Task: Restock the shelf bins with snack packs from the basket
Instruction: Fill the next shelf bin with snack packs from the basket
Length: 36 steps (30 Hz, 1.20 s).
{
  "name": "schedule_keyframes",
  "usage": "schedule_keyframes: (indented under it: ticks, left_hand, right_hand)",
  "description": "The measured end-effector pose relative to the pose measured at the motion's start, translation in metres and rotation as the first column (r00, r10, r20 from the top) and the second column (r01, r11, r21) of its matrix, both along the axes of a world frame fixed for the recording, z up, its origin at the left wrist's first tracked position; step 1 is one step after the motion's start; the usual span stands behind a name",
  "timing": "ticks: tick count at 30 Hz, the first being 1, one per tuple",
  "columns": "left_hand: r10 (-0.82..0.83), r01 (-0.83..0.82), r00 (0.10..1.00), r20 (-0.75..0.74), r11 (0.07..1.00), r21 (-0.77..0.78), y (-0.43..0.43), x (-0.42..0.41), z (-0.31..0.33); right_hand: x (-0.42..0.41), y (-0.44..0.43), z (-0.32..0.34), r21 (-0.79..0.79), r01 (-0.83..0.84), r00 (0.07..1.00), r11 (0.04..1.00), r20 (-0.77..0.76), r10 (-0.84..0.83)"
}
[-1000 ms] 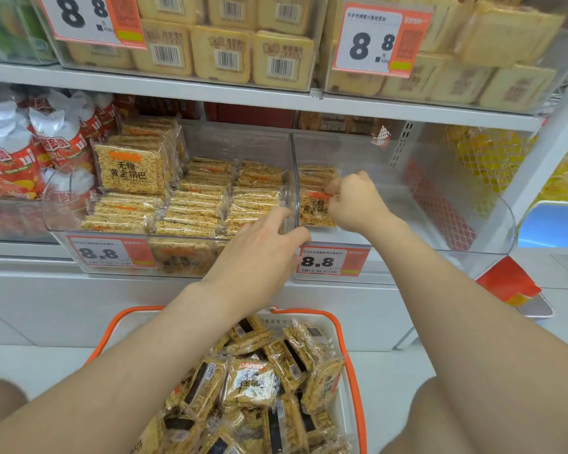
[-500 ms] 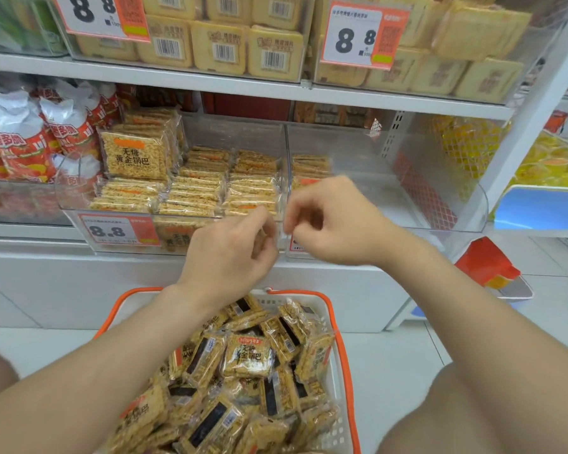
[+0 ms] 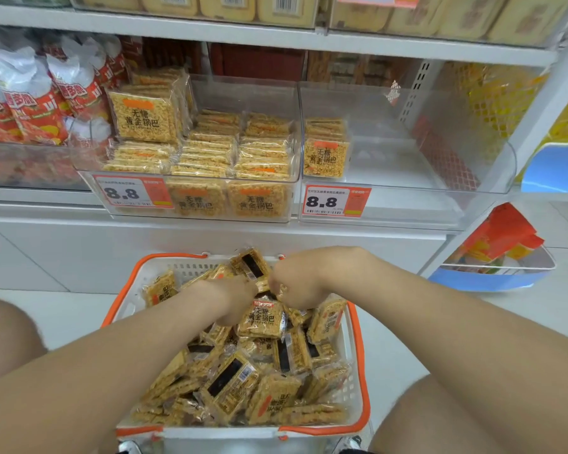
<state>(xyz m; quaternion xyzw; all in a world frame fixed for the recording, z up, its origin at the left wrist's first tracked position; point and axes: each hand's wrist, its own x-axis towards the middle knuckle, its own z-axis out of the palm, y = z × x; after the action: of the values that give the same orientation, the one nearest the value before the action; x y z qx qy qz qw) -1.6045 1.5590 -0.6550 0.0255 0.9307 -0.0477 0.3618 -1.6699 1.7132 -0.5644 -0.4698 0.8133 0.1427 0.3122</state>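
Note:
A white basket with an orange rim (image 3: 358,326) stands on the floor between my knees, piled with golden snack packs (image 3: 259,317). Both of my hands are down in its far end. My left hand (image 3: 235,294) digs into the pile and holds a pack with a dark label (image 3: 250,266) that sticks up. My right hand (image 3: 297,283) has its fingers curled on a pack beside it. On the shelf, the left clear bin (image 3: 194,198) is full of the same packs. The right clear bin (image 3: 407,178) holds one short row of packs (image 3: 325,154) against its left wall.
Red and white snack bags (image 3: 30,103) fill the bin to the far left. A shelf board (image 3: 276,37) with yellow packs runs above the bins. A white upright (image 3: 538,119) bounds the shelf on the right; beyond it a blue tray (image 3: 492,276) sits low.
Both hands have dropped from the front of the shelf bins into the basket. The camera has tilted down and closer to the basket.

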Motion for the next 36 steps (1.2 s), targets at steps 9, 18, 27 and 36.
schedule_keyframes:
  ticks: [9, 18, 27, 36]
  left_hand:
    - [0.019, 0.011, 0.979, -0.203, 0.99, 0.142, -0.012, -0.001, -0.01]
    - [0.274, -0.106, 0.916, -0.294, 0.87, 0.481, -0.03, -0.004, 0.063]
    - [0.546, -0.192, 0.835, -0.062, 0.397, 0.898, -0.047, 0.018, 0.147]
    - [0.87, -0.012, 0.457, -0.186, 0.216, 0.976, -0.058, 0.022, 0.164]
  right_hand:
    - [-0.014, -0.01, -0.006, -0.023, -0.012, 0.999, 1.0, -0.033, 0.012]
    - [-0.013, -0.021, 0.015, -0.037, -0.03, 0.998, 0.999, -0.047, 0.028]
    - [-0.011, -0.012, 0.05, -0.459, 0.097, 0.995, 0.883, 0.074, -0.072]
    - [-0.012, 0.004, 0.088, -0.698, 0.598, 0.797, 0.394, 0.569, -0.2]
